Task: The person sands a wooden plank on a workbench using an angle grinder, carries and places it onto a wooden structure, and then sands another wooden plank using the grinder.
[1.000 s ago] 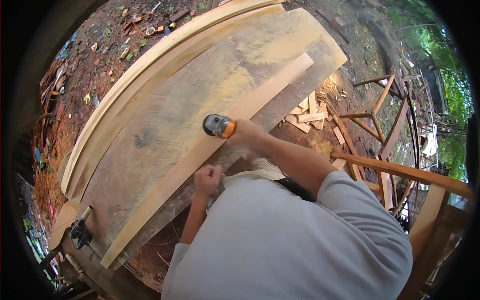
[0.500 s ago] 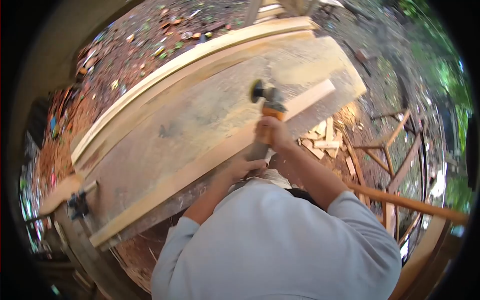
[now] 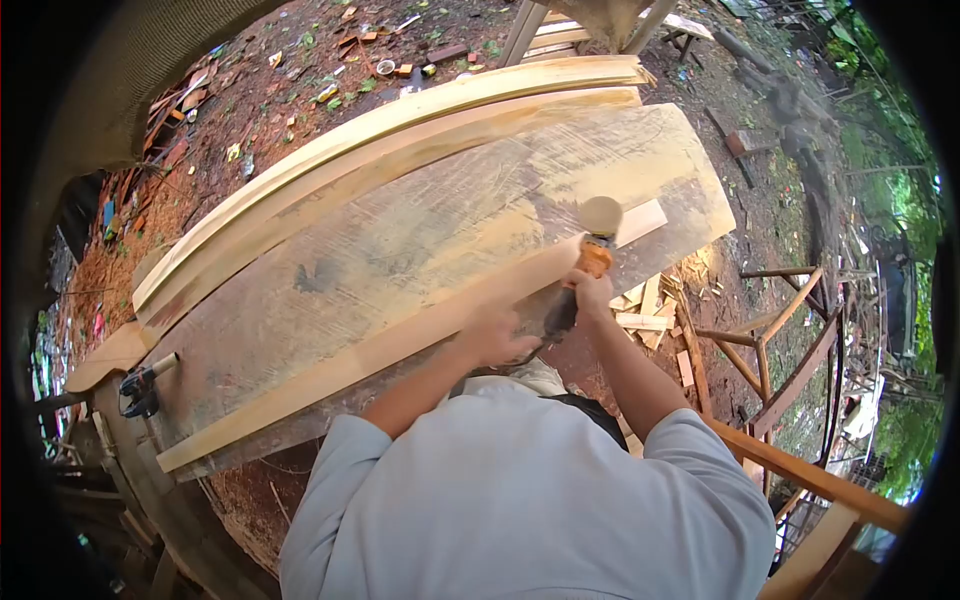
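Observation:
An orange and black angle grinder (image 3: 596, 258) is gripped in my right hand (image 3: 592, 292), its round tan disc (image 3: 601, 216) turned upward over the right part of a long wooden strip (image 3: 400, 338). My left hand (image 3: 500, 338) is near the strip's front edge, left of the grinder's dark rear body. Its fingers are spread and somewhat blurred; nothing shows in them. The strip lies lengthwise along the near side of a dusty, scratched work table (image 3: 400, 235).
Curved boards (image 3: 400, 125) lie along the table's far edge. A black tool (image 3: 140, 392) sits at its left end. Wood offcuts (image 3: 645, 318) cover the ground at right, beside wooden chair frames (image 3: 762, 340). An orange-brown wooden bar (image 3: 810, 475) extends at lower right.
The grinder has moved right, and its disc now faces up. My left hand has come off the grinder's rear body and opened. The camera view has shifted.

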A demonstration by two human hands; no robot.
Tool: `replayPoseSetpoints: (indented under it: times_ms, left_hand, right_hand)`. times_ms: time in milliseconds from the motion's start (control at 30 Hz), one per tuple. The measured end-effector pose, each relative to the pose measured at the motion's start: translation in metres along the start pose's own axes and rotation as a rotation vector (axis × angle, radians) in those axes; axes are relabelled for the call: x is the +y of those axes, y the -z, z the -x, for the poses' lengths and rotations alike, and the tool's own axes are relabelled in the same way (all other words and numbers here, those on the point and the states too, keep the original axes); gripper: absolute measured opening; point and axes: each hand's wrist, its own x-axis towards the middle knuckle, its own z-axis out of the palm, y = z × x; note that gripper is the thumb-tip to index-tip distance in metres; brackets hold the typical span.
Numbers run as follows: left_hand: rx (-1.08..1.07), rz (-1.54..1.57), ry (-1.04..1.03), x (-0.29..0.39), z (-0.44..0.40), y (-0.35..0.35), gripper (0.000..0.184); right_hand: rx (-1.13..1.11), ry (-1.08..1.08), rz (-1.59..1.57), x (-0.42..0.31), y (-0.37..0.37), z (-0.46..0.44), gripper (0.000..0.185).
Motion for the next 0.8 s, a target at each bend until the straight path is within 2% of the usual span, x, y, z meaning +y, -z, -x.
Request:
replayPoseSetpoints:
  times_ms: [33, 67, 100, 167, 300, 367, 433, 500, 633, 667, 700, 733, 767, 800]
  left_hand:
    - [0.264, -0.144, 0.036, -0.014, 0.014, -0.004, 0.077]
    - [0.525, -0.295, 0.079, -0.031, 0.029, -0.011, 0.079]
    - [0.528, -0.291, 0.114, -0.056, 0.039, -0.015, 0.079]
    - [0.496, -0.243, 0.152, -0.096, 0.06, -0.024, 0.055]
    - [0.471, -0.145, 0.309, -0.111, 0.097, -0.012, 0.058]
    - [0.449, -0.575, 0.319, -0.151, 0.128, -0.017, 0.058]
    - [0.426, -0.55, 0.486, -0.172, 0.177, 0.0, 0.053]
    - [0.572, -0.512, 0.642, -0.213, 0.229, -0.006, 0.053]
    - [0.54, -0.472, 0.983, -0.22, 0.332, 0.017, 0.053]
    - [0.611, -0.361, 1.145, -0.23, 0.351, 0.012, 0.052]
    - [0.676, -0.238, 1.292, -0.239, 0.366, 0.007, 0.052]
    - [0.886, 0.045, 1.358, -0.238, 0.382, 0.011, 0.046]
    - [0.901, 0.064, 1.368, -0.255, 0.396, 0.009, 0.046]
    - [0.952, 0.233, 1.444, -0.281, 0.41, 0.002, 0.047]
  right_hand:
    - [-0.001, 0.118, -0.047, 0.006, 0.01, -0.014, 0.021]
    - [-0.024, 0.108, -0.057, 0.009, 0.027, -0.03, 0.022]
    - [-0.056, 0.099, -0.064, 0.009, 0.044, -0.048, 0.023]
    - [-0.032, 0.162, -0.162, 0.01, 0.065, -0.077, 0.025]
    - [0.053, -0.049, -0.176, -0.01, 0.074, -0.094, 0.024]
    - [0.043, -0.052, -0.155, 0.003, 0.075, -0.114, 0.025]
    - [0.017, -0.058, -0.131, 0.012, 0.061, -0.112, 0.025]
    - [0.091, -0.145, -0.056, 0.01, 0.042, -0.099, 0.026]
    - [-0.038, 0.013, 0.018, 0.025, 0.006, -0.08, 0.029]
    - [-0.083, 0.024, 0.031, 0.026, -0.007, -0.072, 0.029]
    - [-0.025, 0.085, 0.081, 0.026, -0.014, -0.064, 0.028]
    - [0.044, 0.148, 0.125, 0.026, -0.017, -0.061, 0.027]
    - [0.027, 0.162, 0.135, 0.024, -0.018, -0.059, 0.027]
    - [0.018, 0.14, 0.216, 0.025, -0.016, -0.064, 0.028]
